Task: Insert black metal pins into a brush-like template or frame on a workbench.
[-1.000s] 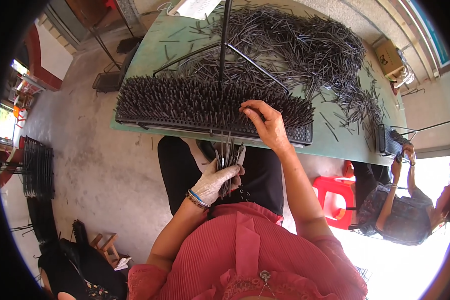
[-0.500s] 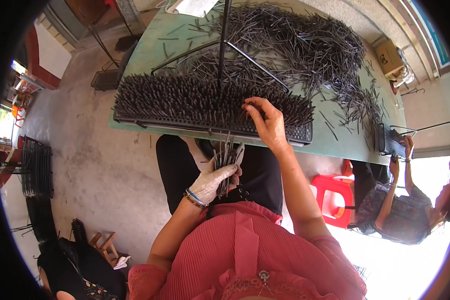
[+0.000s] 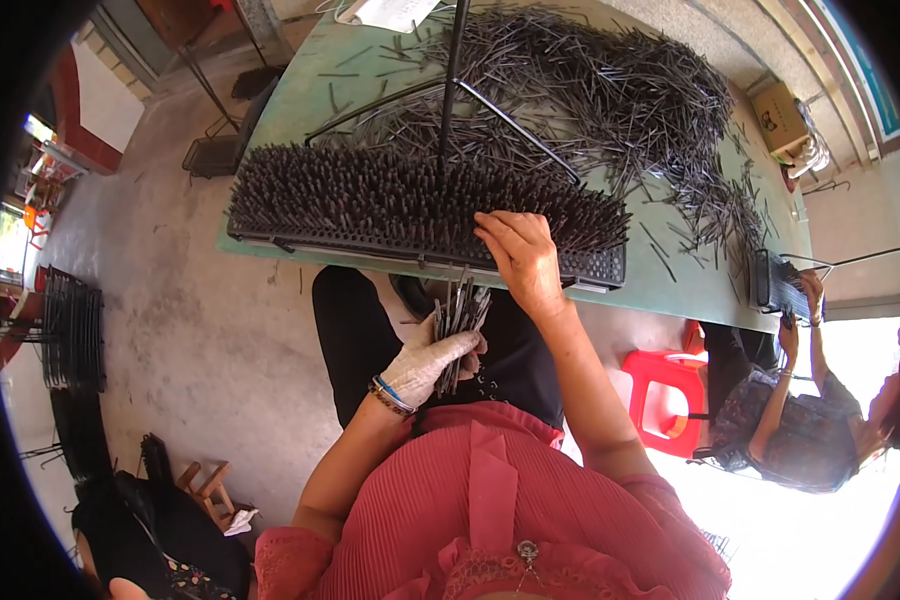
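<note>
My left hand (image 3: pixel 432 362), in a whitish work glove, is wrapped round a bundle of thin dark sticks (image 3: pixel 460 315) above my lap. In front of me on the table edge lies a long black perforated tray (image 3: pixel 595 268), densely filled with upright dark sticks (image 3: pixel 340 195). My bare right hand (image 3: pixel 525 250) is over the front of this tray, right of its middle. Its fingers are bent and drawn together at the ends of the standing sticks; whatever is between the fingertips is hidden. A black metal frame (image 3: pixel 448 110) rises behind the tray.
A large heap of loose dark sticks (image 3: pixel 610 90) covers much of the green table (image 3: pixel 320 75). A cardboard box (image 3: pixel 778 118) stands at the far right. A co-worker's hand (image 3: pixel 812 295) touches another small tray (image 3: pixel 765 280). A red stool (image 3: pixel 660 400) is nearby.
My right hand has moved slightly left and down along the tray, from a raised pinch to fingers drawn together and bent downward. The bundle in my left hand has shifted slightly.
</note>
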`<state>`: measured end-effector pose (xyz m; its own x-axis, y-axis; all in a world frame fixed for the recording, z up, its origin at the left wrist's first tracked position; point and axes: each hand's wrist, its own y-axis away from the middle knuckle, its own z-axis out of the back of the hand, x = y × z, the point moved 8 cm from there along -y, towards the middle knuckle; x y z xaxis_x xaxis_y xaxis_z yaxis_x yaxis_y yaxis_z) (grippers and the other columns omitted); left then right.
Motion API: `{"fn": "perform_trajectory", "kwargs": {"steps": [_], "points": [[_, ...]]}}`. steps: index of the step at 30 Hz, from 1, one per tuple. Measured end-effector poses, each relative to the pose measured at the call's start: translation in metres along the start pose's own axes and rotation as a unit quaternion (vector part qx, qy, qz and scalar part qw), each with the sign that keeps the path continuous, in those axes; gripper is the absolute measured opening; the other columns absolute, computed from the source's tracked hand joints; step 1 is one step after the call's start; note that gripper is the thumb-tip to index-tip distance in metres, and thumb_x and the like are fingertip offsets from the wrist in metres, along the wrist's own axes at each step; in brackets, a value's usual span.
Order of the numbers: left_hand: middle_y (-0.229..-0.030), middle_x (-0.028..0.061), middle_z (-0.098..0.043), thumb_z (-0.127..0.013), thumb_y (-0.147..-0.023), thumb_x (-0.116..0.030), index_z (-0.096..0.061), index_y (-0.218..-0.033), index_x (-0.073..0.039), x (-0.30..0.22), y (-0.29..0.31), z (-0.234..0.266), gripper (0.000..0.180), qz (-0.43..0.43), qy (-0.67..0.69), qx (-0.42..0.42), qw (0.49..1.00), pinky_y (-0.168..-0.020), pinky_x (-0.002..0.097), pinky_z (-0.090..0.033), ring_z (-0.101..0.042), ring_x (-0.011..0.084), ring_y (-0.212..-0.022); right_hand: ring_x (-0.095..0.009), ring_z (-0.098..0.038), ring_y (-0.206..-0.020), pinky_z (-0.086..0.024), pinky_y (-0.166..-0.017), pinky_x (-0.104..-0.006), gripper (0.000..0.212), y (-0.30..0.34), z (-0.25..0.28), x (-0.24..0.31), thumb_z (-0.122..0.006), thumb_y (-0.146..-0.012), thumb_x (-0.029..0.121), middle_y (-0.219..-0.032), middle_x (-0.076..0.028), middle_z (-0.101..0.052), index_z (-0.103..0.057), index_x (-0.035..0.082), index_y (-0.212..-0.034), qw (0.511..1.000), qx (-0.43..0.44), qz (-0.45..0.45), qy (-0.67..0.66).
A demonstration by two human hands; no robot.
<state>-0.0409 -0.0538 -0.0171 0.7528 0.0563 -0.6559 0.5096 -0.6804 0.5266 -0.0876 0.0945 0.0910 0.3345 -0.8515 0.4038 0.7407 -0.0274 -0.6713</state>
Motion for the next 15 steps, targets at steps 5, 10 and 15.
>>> {"fn": "perform_trajectory", "kwargs": {"steps": [5,10,15], "points": [[-0.088,0.0052,-0.064,-0.063,-0.092,-0.015,-0.050,-0.116,-0.008,-0.0004,0.0018,-0.0008,0.028,0.001,-0.014,-0.002,1.000,-0.061,0.0248,-0.052,-0.061,0.0108,-0.067,-0.025,-0.060,-0.081,-0.045,-0.075,-0.0362,0.019,-0.0001,0.0004,0.0056,-0.073,-0.079,0.006,-0.092,-0.008,-0.066,-0.071,0.003,-0.098,0.999,-0.023,-0.001,0.039],[-0.089,0.0052,-0.065,-0.063,-0.092,-0.015,-0.050,-0.116,-0.008,0.0034,0.0013,0.0020,0.028,0.000,-0.011,0.007,1.000,-0.062,0.0247,-0.052,-0.061,0.0106,-0.069,-0.026,-0.059,-0.079,-0.045,-0.074,-0.0368,0.017,-0.0016,-0.0042,0.0013,-0.073,-0.080,0.008,-0.091,-0.007,-0.064,-0.071,0.004,-0.096,0.998,0.003,-0.033,0.051],[-0.090,0.0053,-0.065,-0.063,-0.092,-0.015,-0.049,-0.117,-0.007,0.0003,0.0010,0.0018,0.030,-0.008,-0.022,0.022,0.999,-0.062,0.0246,-0.052,-0.061,0.0105,-0.070,-0.027,-0.060,-0.080,-0.047,-0.073,-0.0357,0.018,-0.0048,-0.0002,0.0066,-0.074,-0.079,0.009,-0.091,-0.010,-0.063,-0.071,0.002,-0.096,0.999,0.003,-0.043,0.031]]}}
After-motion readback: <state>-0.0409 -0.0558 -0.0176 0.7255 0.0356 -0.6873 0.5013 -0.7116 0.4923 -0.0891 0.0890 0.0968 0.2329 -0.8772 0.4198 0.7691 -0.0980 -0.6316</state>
